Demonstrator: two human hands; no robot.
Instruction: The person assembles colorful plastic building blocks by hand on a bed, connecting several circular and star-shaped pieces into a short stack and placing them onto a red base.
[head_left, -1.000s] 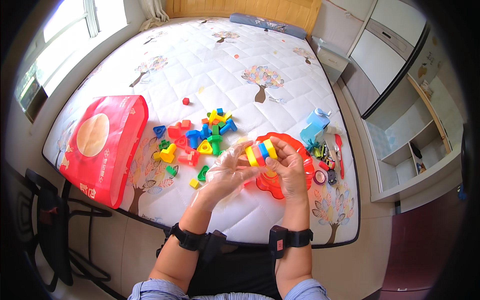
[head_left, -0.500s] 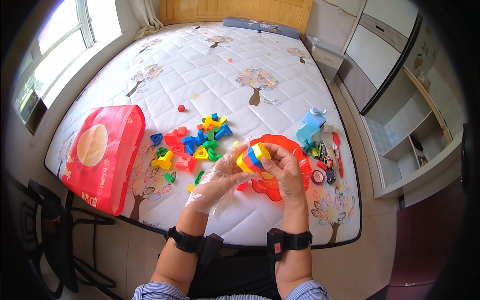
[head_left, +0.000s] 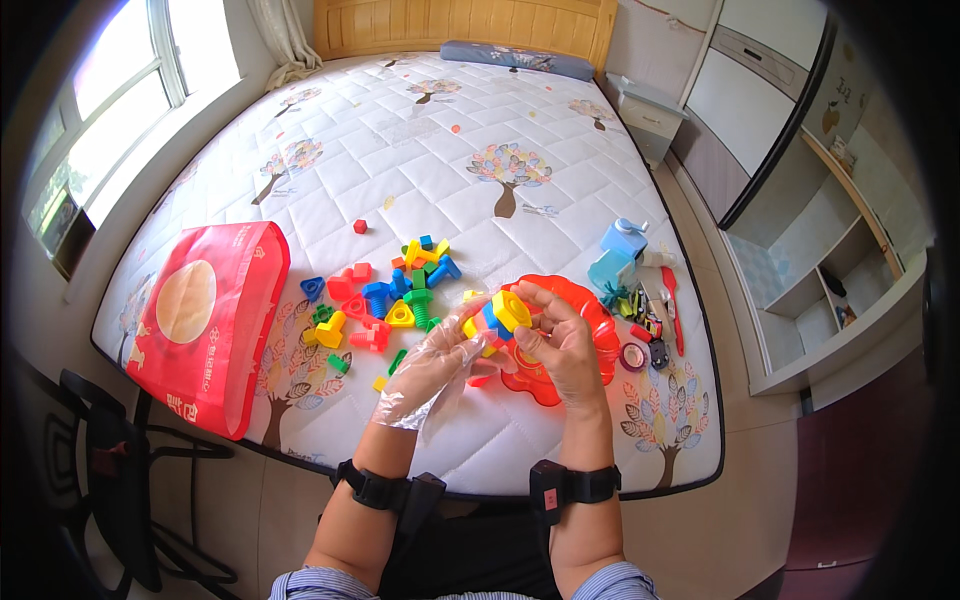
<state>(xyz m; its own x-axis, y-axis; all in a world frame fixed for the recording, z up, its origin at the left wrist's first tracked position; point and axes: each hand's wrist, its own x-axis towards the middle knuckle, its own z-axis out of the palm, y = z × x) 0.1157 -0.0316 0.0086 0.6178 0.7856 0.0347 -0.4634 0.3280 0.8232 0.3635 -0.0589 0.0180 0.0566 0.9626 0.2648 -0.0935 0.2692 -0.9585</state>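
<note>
A stack of toy nuts (head_left: 509, 313), with yellow and blue pieces, is held up over the near part of the mattress. My left hand (head_left: 432, 362), in a clear loose plastic glove, grips it from the left. From the other side my right hand (head_left: 570, 350), bare, has its thumb and fingertips around the yellow hexagonal end. Whether a bolt runs through the stack is hidden. Behind and beneath my right hand lies a red scalloped plate (head_left: 603, 330). Loose toy bolts and nuts, among them a green bolt (head_left: 418, 301) and a yellow triangular nut (head_left: 400, 314), lie left of my hands.
A large red bag (head_left: 260, 330) lies on the mattress (head_left: 370, 190) at the left. Right of the plate are a light-blue bottle (head_left: 625, 240), a roll of tape (head_left: 632, 356), a red spoon-like utensil (head_left: 672, 300) and small items. A black chair (head_left: 120, 480) stands at the lower left.
The toy stack has turned, so its yellow hexagonal face shows more toward me. My right hand has shifted its grip, with its fingers more spread. The view has tilted slightly.
</note>
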